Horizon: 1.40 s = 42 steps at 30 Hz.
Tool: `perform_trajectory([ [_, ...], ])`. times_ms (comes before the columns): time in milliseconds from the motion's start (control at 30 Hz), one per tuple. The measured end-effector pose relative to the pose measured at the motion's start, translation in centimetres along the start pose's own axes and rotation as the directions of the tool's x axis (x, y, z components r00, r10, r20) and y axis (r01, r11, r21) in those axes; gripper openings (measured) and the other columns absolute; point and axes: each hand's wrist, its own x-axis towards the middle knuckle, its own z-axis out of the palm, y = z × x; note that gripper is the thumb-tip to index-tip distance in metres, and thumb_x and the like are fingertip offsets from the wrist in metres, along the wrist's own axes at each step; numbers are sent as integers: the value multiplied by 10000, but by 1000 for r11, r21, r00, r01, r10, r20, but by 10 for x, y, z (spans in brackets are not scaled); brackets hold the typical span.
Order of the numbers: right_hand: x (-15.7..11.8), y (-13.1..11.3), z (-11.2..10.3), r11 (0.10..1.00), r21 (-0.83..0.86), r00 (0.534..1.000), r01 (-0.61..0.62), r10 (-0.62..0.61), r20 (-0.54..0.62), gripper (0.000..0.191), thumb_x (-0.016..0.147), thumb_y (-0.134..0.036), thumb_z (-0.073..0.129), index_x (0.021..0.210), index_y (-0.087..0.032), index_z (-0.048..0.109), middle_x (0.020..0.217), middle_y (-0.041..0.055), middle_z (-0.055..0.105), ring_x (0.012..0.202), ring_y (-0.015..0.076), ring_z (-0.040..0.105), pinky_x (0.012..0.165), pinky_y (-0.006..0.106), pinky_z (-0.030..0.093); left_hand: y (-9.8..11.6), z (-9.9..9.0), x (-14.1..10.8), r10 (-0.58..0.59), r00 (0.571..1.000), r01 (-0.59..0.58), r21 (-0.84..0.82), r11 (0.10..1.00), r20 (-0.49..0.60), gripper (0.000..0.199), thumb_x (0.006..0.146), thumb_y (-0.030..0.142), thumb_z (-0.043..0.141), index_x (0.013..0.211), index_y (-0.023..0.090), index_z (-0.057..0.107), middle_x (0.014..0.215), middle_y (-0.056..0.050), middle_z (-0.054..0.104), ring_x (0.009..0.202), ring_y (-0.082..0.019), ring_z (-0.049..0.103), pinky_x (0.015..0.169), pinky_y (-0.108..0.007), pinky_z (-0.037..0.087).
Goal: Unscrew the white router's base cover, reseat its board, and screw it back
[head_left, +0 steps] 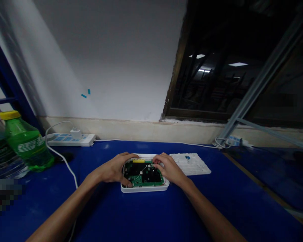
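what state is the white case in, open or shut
Open: the white case shows its green circuit board exposed, with no cover over it, and the left hand grips the case's left end.

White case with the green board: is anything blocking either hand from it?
Nothing visible: the left hand holds the left end of the white case; the right hand is over the green board. The white panel lies aside, to the right.

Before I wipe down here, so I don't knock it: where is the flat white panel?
In the head view, the white panel lies on the blue table right of centre, beside the white case and just beyond the right hand.
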Motion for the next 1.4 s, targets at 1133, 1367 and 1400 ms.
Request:
perform_trajectory([
  [1133,-59,98,-108,912,3,909,-411,410,-72,140,679,-182,659,752,-160,777,688,76,748,669,224,690,627,288,494,55,34,10,285,958,-270,269,925,-20,333,1028,345,438,1336,303,558,1343,-56,553,1290,-224,466,1100,-427,402],
  [1367,-35,51,-95,952,154,929,-265,295,-224,211,850,-312,626,954,-168,739,994,95,759,904,219,709,824,316,544,60,24,12,123,961,-153,-107,982,-248,316,1013,401,467,1280,295,597,1267,-40,634,1178,-238,578,1049,-431,439],
  [1400,-30,39,-88,959,160,934,-236,269,-234,193,854,-310,638,956,-180,738,1003,86,754,918,215,702,841,318,538,60,25,13,51,962,-120,-246,962,-267,347,1005,424,475,1312,293,572,1262,-49,642,1164,-250,594,1029,-438,455],
])
